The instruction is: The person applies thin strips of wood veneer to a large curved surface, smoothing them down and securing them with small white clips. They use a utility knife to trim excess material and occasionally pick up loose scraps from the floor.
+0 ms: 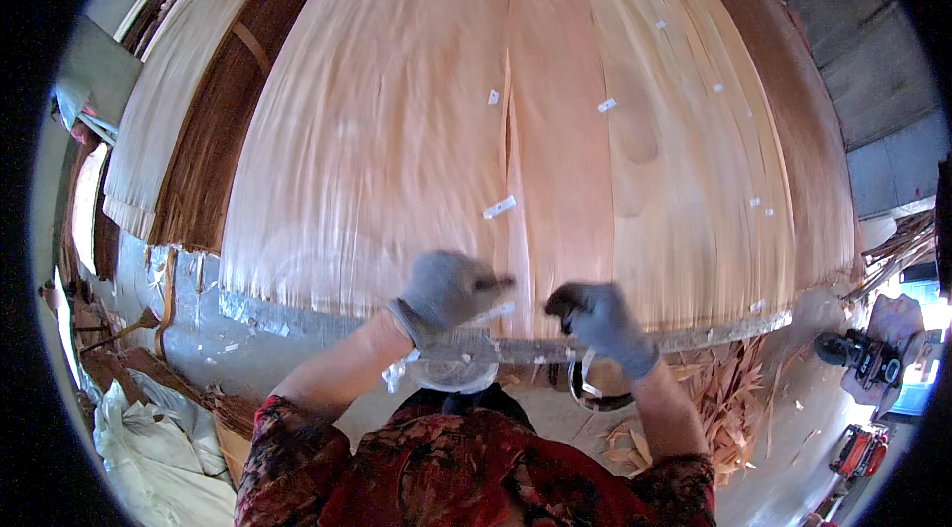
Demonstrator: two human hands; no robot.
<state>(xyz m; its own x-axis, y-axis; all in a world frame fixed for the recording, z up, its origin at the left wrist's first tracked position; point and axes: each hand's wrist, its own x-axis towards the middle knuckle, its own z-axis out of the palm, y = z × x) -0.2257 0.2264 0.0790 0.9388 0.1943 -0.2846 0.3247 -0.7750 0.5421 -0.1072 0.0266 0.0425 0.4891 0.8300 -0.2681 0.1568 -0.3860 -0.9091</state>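
Note:
Wide sheets of pale wood veneer (416, 111) lie side by side before me, with a narrow gap running down between two of them. Short white tape pieces (500, 207) bridge the seams. Just above the near edge, left of that gap, my left hand (441, 291) in a grey glove is closed, its dark fingertips pointing right. Another white strip (496, 313) shows just below those fingers. Across the gap, my right hand (603, 321), also gloved, has its dark-tipped fingers curled together at the veneer's near edge. What either hand pinches, if anything, is too blurred to make out.
Dark brown veneer (223, 120) lies at the left. Below the near edge are a clear plastic bowl-like thing (451, 373) and a round ring-shaped thing (600, 393). Veneer scraps (729, 398) litter the floor at right, near a black machine (858, 353). White sacking (149, 443) lies lower left.

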